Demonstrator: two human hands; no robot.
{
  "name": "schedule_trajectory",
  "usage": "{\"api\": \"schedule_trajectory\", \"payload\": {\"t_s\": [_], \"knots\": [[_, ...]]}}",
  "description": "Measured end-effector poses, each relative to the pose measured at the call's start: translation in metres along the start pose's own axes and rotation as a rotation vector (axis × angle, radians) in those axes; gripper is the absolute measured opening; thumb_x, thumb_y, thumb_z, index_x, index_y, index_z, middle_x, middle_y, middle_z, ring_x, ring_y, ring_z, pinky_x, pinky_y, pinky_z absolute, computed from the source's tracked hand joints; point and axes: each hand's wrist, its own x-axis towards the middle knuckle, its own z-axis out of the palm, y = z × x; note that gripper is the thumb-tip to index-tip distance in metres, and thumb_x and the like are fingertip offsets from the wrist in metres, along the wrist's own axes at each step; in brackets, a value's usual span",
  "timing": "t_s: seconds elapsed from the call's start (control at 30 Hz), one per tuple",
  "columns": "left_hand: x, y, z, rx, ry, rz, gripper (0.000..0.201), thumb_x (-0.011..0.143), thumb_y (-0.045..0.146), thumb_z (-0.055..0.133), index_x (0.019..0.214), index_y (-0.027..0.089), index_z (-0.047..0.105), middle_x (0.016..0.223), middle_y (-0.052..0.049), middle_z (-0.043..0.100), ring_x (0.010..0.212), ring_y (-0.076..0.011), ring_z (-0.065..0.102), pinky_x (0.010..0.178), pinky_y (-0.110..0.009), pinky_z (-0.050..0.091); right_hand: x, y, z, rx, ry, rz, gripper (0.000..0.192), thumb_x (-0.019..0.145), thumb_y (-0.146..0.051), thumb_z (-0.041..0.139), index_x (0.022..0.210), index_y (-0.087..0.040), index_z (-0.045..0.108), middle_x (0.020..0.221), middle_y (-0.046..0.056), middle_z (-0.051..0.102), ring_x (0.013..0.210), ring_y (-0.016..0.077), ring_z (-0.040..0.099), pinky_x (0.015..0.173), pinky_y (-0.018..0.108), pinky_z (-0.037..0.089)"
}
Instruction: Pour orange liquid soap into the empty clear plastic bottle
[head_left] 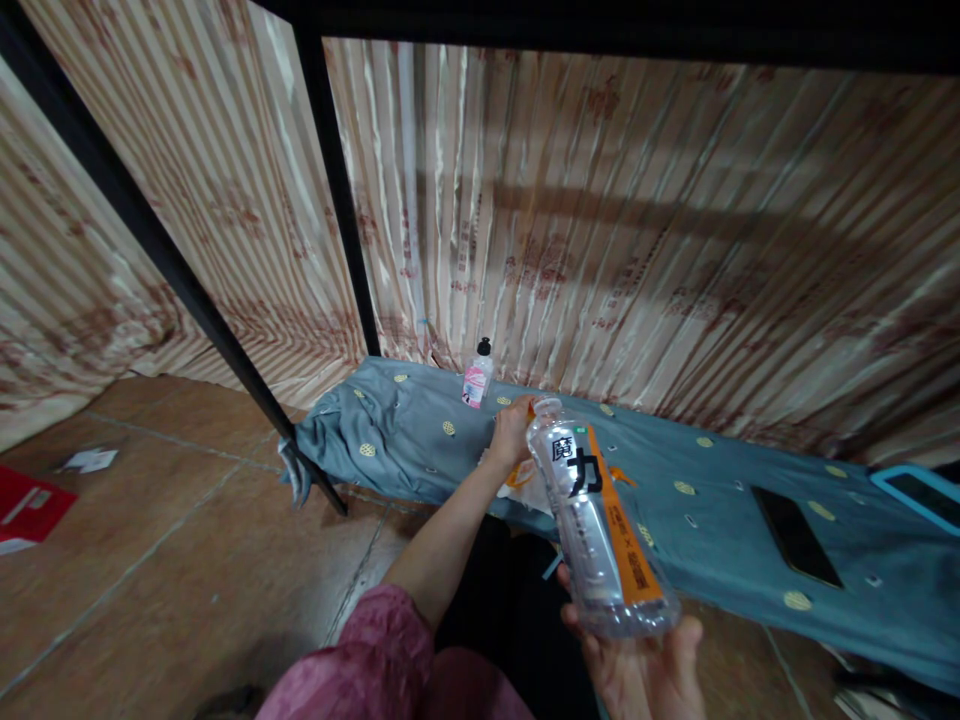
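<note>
Bottle (600,520) label: orange strip, black characters "魔力".
Your right hand (645,665): fingers clamped on its base.
Your left hand (512,432): fingers curled at its cap end; grip unclear.

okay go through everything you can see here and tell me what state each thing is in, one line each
clear bottle: cap off, tilted, nearly empty, held in right hand
left hand: closed on something orange, hard to tell what
small pink-labelled bottle: upright, black cap on
phone: flat, screen dark
tablet: flat, screen dark
blue sheet: spread out, bunched at the left corner
</note>
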Motion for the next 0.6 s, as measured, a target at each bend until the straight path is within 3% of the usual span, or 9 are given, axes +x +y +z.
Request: {"api": "schedule_trajectory", "payload": {"t_s": [0.6], "knots": [[-0.0008, -0.0012, -0.0004, 0.011, 0.012, 0.027, 0.021, 0.082, 0.03, 0.062, 0.096, 0.014, 0.066, 0.094, -0.008, 0.07, 0.086, -0.0199, 0.066, 0.08, -0.03, 0.052, 0.0005, 0.0013, -0.0011, -0.008, -0.017, -0.006, 0.056, 0.055, -0.054, 0.084, 0.104, -0.028, 0.074, 0.107, 0.013, 0.077, 0.082, 0.026, 0.076, 0.064, 0.023, 0.061]]}}
